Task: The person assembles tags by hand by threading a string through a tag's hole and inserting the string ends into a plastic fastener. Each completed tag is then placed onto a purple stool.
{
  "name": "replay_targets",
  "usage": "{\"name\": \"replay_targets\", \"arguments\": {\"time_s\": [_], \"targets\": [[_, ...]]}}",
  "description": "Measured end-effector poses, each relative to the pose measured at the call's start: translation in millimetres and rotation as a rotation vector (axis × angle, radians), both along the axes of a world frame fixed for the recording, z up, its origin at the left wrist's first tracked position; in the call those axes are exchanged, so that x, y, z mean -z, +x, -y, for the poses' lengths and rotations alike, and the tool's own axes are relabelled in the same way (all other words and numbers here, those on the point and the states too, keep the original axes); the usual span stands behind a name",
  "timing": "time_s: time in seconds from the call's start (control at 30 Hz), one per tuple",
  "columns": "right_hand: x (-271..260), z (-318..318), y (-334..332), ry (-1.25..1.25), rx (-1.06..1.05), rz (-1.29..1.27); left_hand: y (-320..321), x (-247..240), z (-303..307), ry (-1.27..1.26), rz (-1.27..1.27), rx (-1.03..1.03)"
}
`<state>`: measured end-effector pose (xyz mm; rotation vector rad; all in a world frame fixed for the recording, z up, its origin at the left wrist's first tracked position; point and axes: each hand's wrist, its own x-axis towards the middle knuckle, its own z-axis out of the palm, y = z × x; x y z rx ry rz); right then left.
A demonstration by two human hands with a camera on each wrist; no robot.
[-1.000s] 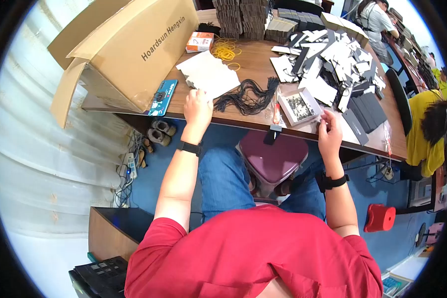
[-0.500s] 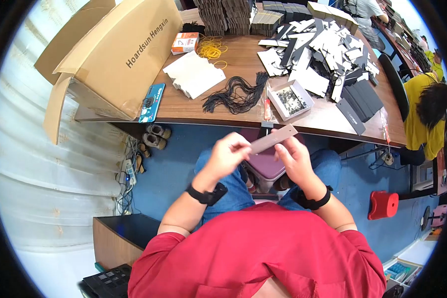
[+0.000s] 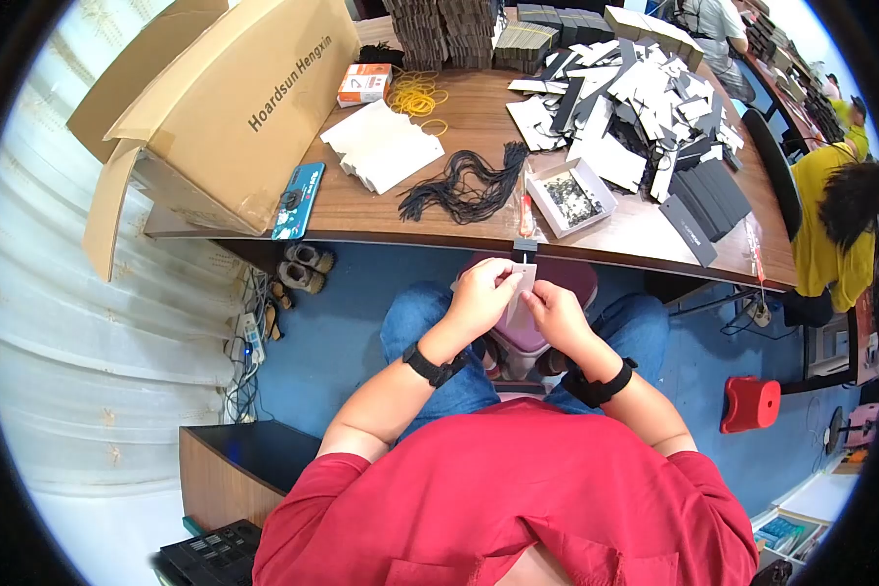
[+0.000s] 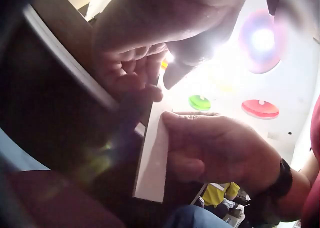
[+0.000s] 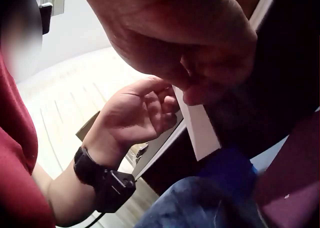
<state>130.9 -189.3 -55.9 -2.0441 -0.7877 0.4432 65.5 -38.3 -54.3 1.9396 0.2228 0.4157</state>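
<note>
Over the lap, just short of the table edge, both hands hold a narrow card tag (image 3: 525, 274) with a small hole near its far end. My left hand (image 3: 481, 299) pinches it from the left between thumb and fingers. From the right, my right hand (image 3: 559, 314) grips the same tag, its fingertips close to the left ones. In the left wrist view the pale strip (image 4: 153, 173) extends below the fingers, and the right wrist view shows its folded lower end (image 5: 201, 130). A stack of white cards (image 3: 386, 148) lies on the table, beside a bundle of black cords (image 3: 464, 188).
A small open box (image 3: 574, 197) of tiny black-and-white pieces stands near the table edge. Behind it spreads a heap of black and white tags (image 3: 635, 103). A large cardboard box (image 3: 234, 117) takes up the left side. A purple stool (image 3: 566, 278) stands under the table edge.
The left hand has left the white card stack and come back over the lap with a tag. The right hand has joined it. The tag has turned from slanting sideways to pointing toward the table.
</note>
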Motion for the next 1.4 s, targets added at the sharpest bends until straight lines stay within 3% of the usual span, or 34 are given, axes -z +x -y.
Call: {"name": "replay_targets", "arguments": {"time_s": [0.33,0.4,0.53,0.73,0.83,0.93,1.03,1.13,1.23,1.4], "targets": [[5,0,6,0.021,0.016,-0.027,12,21,3,-0.175,0.083,-0.068],[3,-4,8,-0.005,0.046,-0.004,14,13,4,-0.005,0.091,-0.13],[-40,3,9,-0.376,-0.012,0.381,18,-8,4,0.163,0.04,-0.187],[-100,4,48,-0.034,0.239,0.51,15,-22,7,0.38,-0.052,-0.205],[-107,-1,64,-0.03,0.172,0.538,11,-33,3,0.541,-0.169,-0.171],[-104,-8,72,-0.032,0.16,0.602,8,-40,-20,0.495,-0.221,-0.047],[-91,-13,89,-0.118,0.178,0.674,10,-50,-42,0.451,-0.024,-0.214],[-88,-16,91,-0.151,0.16,0.823,25,-54,-67,0.62,0.206,-0.329],[-99,-25,73,-0.042,0.184,0.858,43,-51,-78,0.683,0.27,-0.381],[-93,-27,44,0.18,0.092,0.71,59,-43,-83,0.772,0.116,-0.334]]}}
